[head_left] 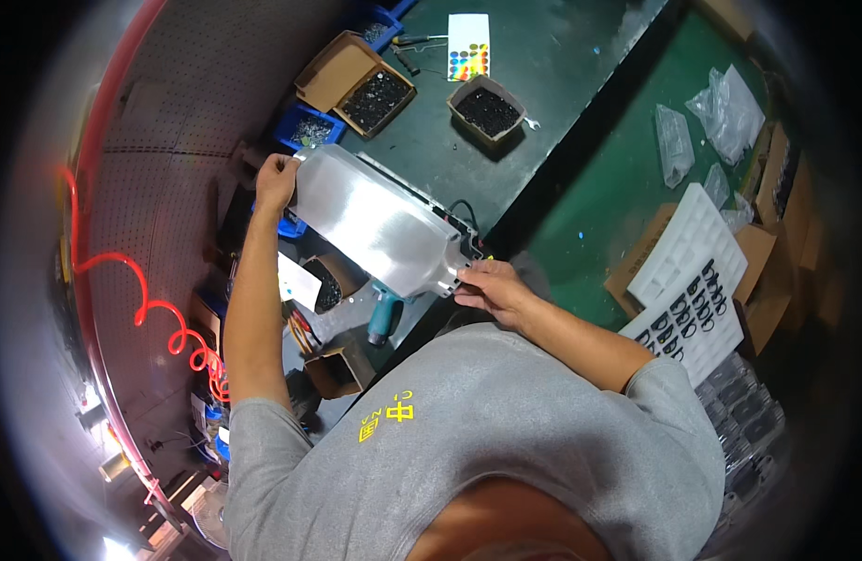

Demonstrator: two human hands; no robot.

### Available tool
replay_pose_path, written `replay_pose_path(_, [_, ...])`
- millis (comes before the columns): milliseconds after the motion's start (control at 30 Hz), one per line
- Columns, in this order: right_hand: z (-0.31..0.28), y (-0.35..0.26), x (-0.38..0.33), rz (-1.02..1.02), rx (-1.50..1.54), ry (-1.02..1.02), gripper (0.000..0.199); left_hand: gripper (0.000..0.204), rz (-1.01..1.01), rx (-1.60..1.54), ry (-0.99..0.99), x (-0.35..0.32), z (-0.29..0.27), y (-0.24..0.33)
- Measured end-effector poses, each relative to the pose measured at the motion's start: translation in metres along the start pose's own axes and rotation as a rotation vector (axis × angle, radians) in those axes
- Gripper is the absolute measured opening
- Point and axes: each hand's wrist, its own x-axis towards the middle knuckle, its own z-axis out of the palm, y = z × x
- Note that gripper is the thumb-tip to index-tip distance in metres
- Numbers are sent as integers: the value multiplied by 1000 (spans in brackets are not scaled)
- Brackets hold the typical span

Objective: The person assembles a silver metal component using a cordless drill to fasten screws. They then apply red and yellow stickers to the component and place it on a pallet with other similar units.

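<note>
Two hands are closed on a long silvery metal housing, which is held above the dark green workbench. Its far end is gripped by the left hand, its near end by the right hand. Open cardboard boxes of small dark parts lie beyond it on the bench, and a teal power screwdriver lies just below it.

A factory assembly workshop — green workbench, screw-filled cardboard boxes, coiled red air hose.
</note>
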Motion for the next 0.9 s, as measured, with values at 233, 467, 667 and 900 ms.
replay_pose_path(233, [-10,5,12,-17,57,50,20,21,-15,47,25,7,19,-10])
replay_pose_path(467, [-12,3,9,-35,54,101,38,22,-4,123,12,8,30,-10])
replay_pose_path(667, [-19,7,19,-39,14,148,53,19,8,150,-6,6,35,-22])
replay_pose_path(900, [-23,14,26,-38,1,249,48,24,-54,63,-13,-1,51,-32])
